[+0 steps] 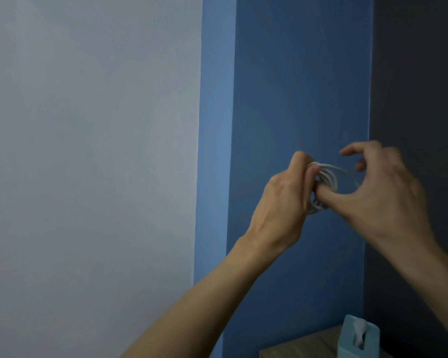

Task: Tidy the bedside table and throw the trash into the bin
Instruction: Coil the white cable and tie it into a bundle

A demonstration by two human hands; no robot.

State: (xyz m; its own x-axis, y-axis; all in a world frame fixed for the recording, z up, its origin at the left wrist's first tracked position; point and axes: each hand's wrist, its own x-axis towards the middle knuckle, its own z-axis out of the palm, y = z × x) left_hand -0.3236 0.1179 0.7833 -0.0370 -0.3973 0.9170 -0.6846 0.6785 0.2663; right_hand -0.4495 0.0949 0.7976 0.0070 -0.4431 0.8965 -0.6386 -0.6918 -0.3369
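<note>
You hold a white cable (326, 177) up at chest height in front of a blue wall (295, 73), well above the corner of the wooden bench (295, 347) at the bottom of the view. Your left hand (282, 200) is clenched around the coil, its fingers through the loops. Your right hand (388, 192) presses its thumb against the bundle and appears to pinch the cable's loose end between curled fingers, though that strand is blurred. The coil looks mostly wound, with only a short tail left to wrap, so this step seems close to done. How far the tidying as a whole has got cannot be judged: only a sliver of the bench shows, carrying a pale blue tissue box (358, 337), and neither trash nor bin is in view. Once the tail is tucked in, the cable needs a resting place and the rest of the bench needs checking. There is open air all around both hands, so you can finish the wrap freely. When you lower the coil, the tissue box stands just under your right forearm near the bench's back corner, and the bench's front edge lies below your left forearm.
</note>
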